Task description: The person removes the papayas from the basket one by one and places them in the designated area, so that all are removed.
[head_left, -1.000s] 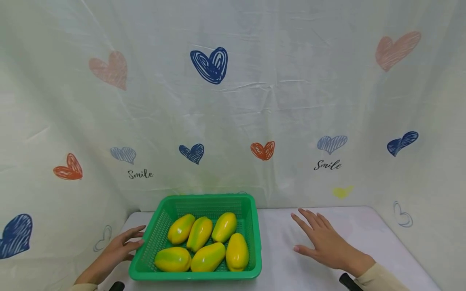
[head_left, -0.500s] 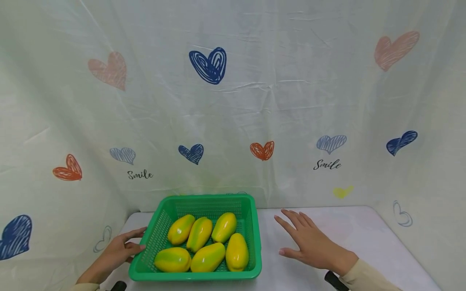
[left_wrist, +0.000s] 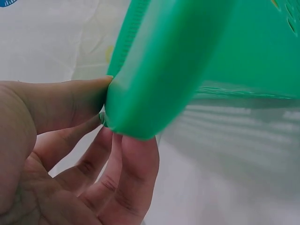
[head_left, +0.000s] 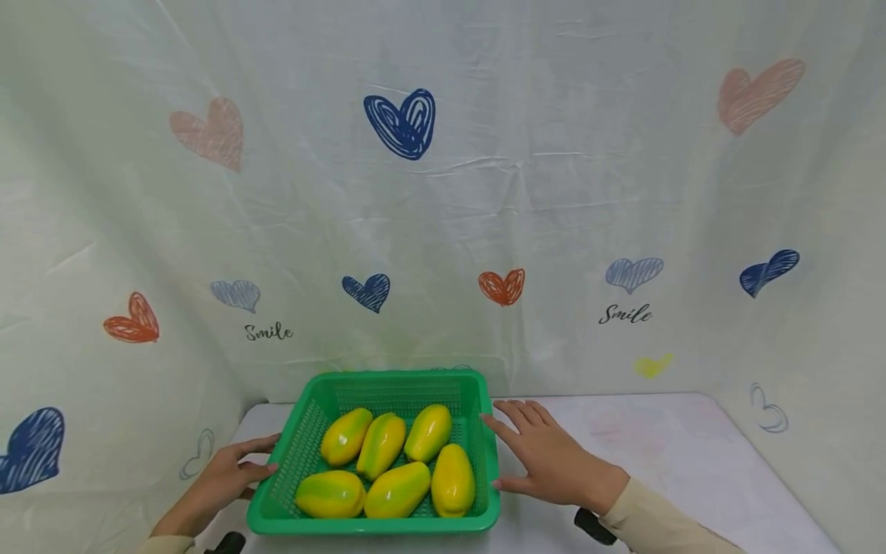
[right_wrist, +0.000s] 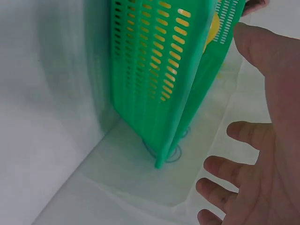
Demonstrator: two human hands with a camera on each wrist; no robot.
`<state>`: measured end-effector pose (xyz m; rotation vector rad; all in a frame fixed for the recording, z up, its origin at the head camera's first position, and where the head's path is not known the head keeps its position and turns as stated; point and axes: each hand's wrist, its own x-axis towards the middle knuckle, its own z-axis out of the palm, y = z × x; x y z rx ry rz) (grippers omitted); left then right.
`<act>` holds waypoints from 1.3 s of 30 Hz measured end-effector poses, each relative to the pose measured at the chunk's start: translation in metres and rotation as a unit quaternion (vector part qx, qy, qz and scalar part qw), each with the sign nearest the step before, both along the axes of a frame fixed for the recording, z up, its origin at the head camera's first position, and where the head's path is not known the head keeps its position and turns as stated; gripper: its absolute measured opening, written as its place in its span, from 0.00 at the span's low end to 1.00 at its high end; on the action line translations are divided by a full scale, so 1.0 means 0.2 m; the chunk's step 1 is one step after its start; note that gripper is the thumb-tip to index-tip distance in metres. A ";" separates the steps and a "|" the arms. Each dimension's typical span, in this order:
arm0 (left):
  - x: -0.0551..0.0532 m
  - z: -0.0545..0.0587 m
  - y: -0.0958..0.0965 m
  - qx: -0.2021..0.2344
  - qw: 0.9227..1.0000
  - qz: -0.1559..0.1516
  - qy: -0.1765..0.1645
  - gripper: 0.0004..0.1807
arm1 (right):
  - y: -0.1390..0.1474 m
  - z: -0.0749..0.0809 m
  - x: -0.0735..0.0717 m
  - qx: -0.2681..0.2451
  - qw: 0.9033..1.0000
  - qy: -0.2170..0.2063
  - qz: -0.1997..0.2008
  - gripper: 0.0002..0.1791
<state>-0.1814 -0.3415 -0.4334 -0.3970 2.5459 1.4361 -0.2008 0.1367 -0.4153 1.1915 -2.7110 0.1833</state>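
A green plastic basket [head_left: 374, 526] with perforated walls holds several glossy yellow fruits [head_left: 453, 481] with green streaks, shaped like papayas. At its left side, my left hand [head_left: 220, 481] pinches the rim; in the left wrist view the thumb [left_wrist: 70, 103] lies against the rim [left_wrist: 145, 89] and the other fingers are bent beneath it. By the right rim, my right hand [head_left: 550, 460] has its fingers spread. The right wrist view shows that hand [right_wrist: 267, 183] beside the perforated basket wall [right_wrist: 145, 93], and I cannot tell whether the fingertips touch the rim.
The basket stands on a white-covered table [head_left: 664, 462]. Behind it hangs a pale curtain [head_left: 443, 215] printed with hearts and "Smile" lettering, which also closes off both sides. A black device [head_left: 594, 526] sits at the right wrist.
My right hand has moved left across the table up to the basket's right rim. My left hand has closed in slightly on the left rim, while basket and fruits stay put.
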 end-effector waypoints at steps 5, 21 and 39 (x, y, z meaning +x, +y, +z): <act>0.00 0.00 0.01 0.003 1.000 0.000 0.005 0.35 | -0.07 0.00 -0.02 0.014 1.000 0.010 0.019 0.47; -0.01 -0.01 0.02 0.008 1.000 0.012 0.006 0.34 | -0.23 0.01 -0.05 0.078 0.996 0.019 0.049 0.43; 0.03 -0.02 0.01 0.007 1.000 0.017 0.024 0.35 | -0.40 0.03 -0.06 0.173 0.984 -0.037 0.033 0.38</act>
